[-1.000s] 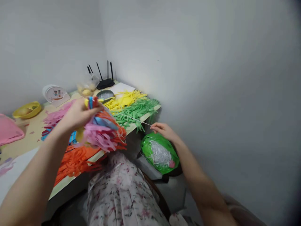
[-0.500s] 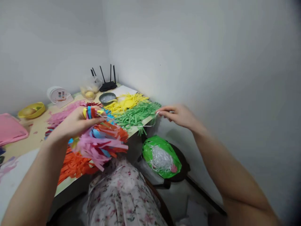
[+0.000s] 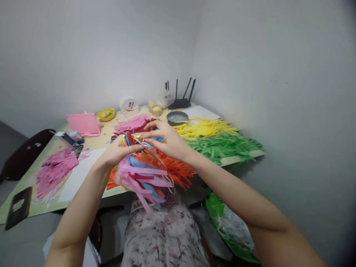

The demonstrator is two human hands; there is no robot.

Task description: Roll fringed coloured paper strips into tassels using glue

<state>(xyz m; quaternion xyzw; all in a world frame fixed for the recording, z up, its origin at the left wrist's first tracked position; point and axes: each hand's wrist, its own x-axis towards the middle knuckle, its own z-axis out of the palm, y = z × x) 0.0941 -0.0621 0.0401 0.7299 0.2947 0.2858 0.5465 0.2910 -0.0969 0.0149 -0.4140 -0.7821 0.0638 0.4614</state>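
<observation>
My left hand is closed around the top of a bundle of crepe-paper streamers in pink, blue, orange and red. The loose ends hang over the table's front edge, above a floral-print lap. Right beside it, my right hand has its thumb and fingers pinched at the bundle's top, on a thin white string. That string loops down over the streamers. Exactly how it passes around the top is hidden by the fingers.
Fringed paper in green, yellow, orange and pink lies on the table. Farther back are a grey bowl, a black router and a yellow basket. A green bag of white strands sits low right.
My right hand has come in from the far right to the bundle's top, bringing the white string with it. The view has swung left, showing more of the table.
</observation>
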